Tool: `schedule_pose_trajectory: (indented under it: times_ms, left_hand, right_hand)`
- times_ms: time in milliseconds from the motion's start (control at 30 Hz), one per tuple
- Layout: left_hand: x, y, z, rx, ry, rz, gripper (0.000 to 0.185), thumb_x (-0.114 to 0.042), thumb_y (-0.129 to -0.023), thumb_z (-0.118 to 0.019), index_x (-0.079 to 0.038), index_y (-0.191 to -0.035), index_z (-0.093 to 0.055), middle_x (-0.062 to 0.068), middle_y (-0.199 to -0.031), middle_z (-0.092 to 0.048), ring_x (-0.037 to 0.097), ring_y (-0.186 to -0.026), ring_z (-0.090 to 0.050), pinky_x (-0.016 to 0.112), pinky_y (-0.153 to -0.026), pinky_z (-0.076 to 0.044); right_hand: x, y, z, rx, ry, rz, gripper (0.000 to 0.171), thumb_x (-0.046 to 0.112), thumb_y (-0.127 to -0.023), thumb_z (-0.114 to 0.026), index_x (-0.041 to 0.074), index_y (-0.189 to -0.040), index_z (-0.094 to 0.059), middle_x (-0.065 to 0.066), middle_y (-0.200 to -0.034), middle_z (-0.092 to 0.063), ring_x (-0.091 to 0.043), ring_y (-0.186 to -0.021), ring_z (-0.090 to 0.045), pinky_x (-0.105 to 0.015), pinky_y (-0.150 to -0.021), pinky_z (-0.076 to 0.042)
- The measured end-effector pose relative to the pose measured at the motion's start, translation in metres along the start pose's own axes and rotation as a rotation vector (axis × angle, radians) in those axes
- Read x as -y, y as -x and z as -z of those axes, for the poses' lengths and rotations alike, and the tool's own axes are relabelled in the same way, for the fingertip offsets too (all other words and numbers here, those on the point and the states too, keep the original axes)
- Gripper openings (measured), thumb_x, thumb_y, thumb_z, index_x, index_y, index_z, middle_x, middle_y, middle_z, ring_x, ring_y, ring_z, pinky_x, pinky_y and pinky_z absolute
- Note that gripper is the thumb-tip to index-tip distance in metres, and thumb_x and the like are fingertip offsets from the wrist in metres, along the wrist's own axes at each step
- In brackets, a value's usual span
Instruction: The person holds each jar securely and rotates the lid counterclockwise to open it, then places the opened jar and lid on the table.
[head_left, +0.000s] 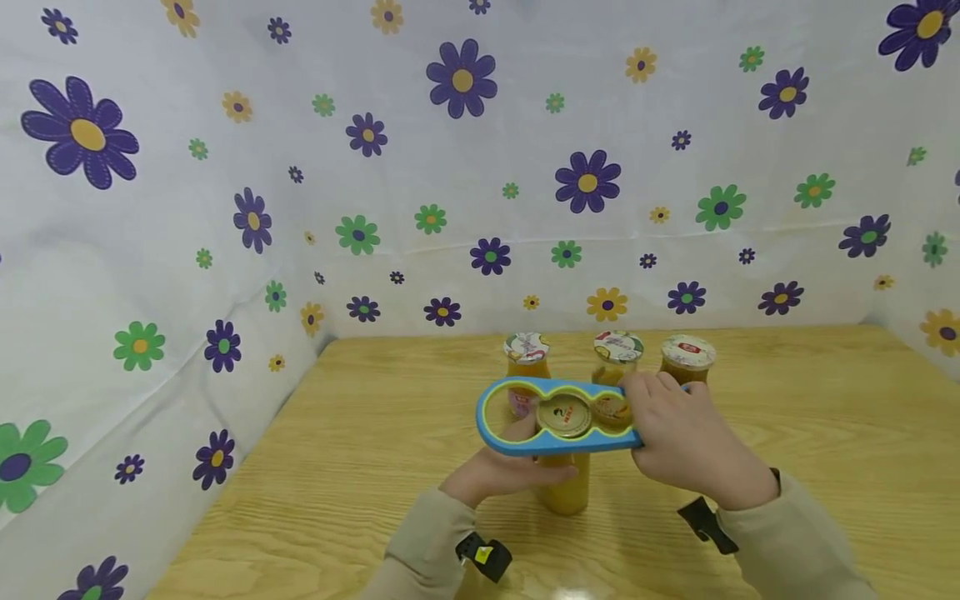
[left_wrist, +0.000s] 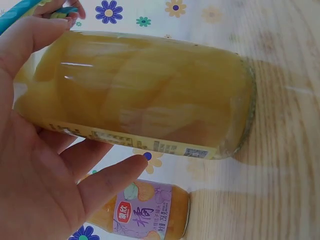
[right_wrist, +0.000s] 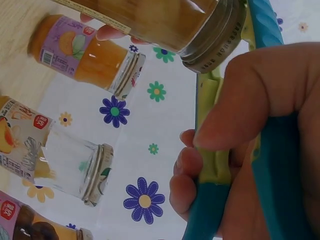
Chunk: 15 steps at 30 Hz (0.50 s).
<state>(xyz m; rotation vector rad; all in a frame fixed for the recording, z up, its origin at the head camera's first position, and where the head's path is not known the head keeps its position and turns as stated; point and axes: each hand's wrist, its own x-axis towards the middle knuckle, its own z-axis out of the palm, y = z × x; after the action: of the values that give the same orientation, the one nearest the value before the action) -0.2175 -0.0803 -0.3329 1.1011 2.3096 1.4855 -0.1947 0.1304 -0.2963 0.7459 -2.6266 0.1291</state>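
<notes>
Two hands worked at the bench (head_left: pixel 787 400): the left hand (head_left: pixel 495 473) gripped a jar (head_left: pixel 564 467) of yellow fruit standing there, the right hand (head_left: pixel 686 437) clasped a blue opener (head_left: pixel 525 443) set over its lid (head_left: pixel 564 415).

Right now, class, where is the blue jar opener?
In the head view the blue jar opener sits over the lid of the front jar, low centre on the wooden table; the right hand grips its right end, three more jars behind.
</notes>
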Motion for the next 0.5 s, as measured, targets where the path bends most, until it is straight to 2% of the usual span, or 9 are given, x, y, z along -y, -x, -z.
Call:
schedule_pose_trajectory:
  times_ms: [200,367,500]
  left_hand:
    - [0.000,0.001,0.000,0.011,0.021,0.027,0.063,-0.001,-0.078,-0.064,-0.006,-0.132,-0.032,0.007,-0.128,-0.041,0.011,-0.117,-0.037,0.027,-0.098,-0.029]
    - [0.009,-0.001,-0.001,0.017,0.023,-0.019,0.064,-0.001,-0.077,-0.065,-0.006,-0.132,-0.032,0.006,-0.129,-0.041,0.012,-0.119,-0.036,0.028,-0.099,-0.028]
    - [0.019,-0.005,-0.003,0.010,0.015,-0.038,0.067,-0.002,-0.075,-0.069,-0.008,-0.132,-0.033,0.004,-0.129,-0.042,0.010,-0.118,-0.036,0.027,-0.099,-0.028]
  right_hand:
    - [0.000,-0.002,-0.005,0.046,-0.006,-0.021,0.040,0.007,-0.062,-0.063,0.004,-0.099,-0.049,-0.004,-0.086,-0.048,-0.020,-0.073,-0.040,-0.037,-0.057,-0.031]
    - [0.002,-0.002,-0.006,0.078,0.024,-0.046,0.049,0.008,-0.062,-0.063,0.004,-0.108,-0.050,-0.007,-0.089,-0.050,-0.023,-0.076,-0.042,-0.042,-0.058,-0.032]
    - [0.004,-0.001,-0.004,0.098,0.056,-0.057,0.054,0.009,-0.061,-0.063,0.004,-0.113,-0.049,-0.007,-0.086,-0.049,-0.023,-0.073,-0.039,-0.041,-0.058,-0.031]
